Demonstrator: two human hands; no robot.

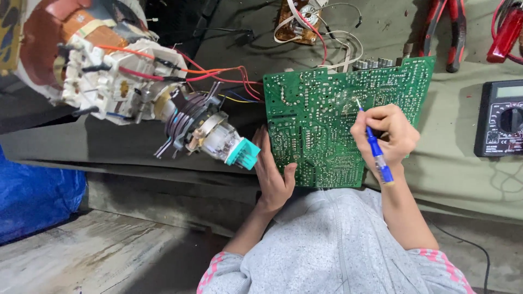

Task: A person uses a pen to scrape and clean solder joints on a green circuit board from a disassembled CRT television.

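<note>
Surface: olive-green cloth-covered surface (457, 179) fills the right and middle of the frame, with dark sheeting along its left edge and a worn wooden floor (92, 256) at lower left.
Circuit board: green circuit board (332, 120) lies solder side up at the centre of the frame, tilted slightly, its top edge trailing white and red wires.
Left hand: left hand (272, 169) grips the board's lower left edge, thumb on top of the board and fingers flat along its side, clamped on it.
Right hand: right hand (384, 133) is closed round a blue-handled tool (376, 149), held like a pen.
Tool tip: the thin metal tip touches the board at centre right, just above the knuckles.
Tube assembly: picture tube neck (120, 81) with copper windings and a white frame sits at upper left; red, orange and black leads run from it to the board's upper left corner, and a teal socket (243, 153) caps its end just beside the left hand.
Small board: brown circuit board (298, 22) lies at top centre.
Pliers: red-handled pliers (447, 30) rest at upper right.
Meter: black multimeter (501, 117) sits at the right edge, well apart from the hands.
Blue sheet: blue plastic (32, 196) shows at far left.
</note>
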